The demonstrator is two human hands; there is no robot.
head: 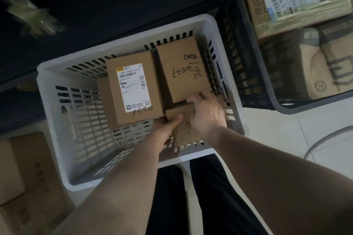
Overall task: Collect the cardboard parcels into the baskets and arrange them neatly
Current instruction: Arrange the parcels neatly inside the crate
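— Head view: how are the arms posed?
— Both forearms are extended forward and down into the white basket [47, 89], which is set on the floor. The left hand [168, 126] is laid at the near left corner of the small parcel [186, 129], thumb pressed on its top face. The right hand [208, 112] is draped over the far right part, fingers curled over the far edge.
— State of each grip?
— Both are closed on that parcel, which is held low in the basket's near right area.
— Other parcels?
— A labelled parcel [133, 89] is seen mid-basket; a handwritten parcel [183, 70] beside it. More boxes are held in the dark basket [246, 44] to the right.
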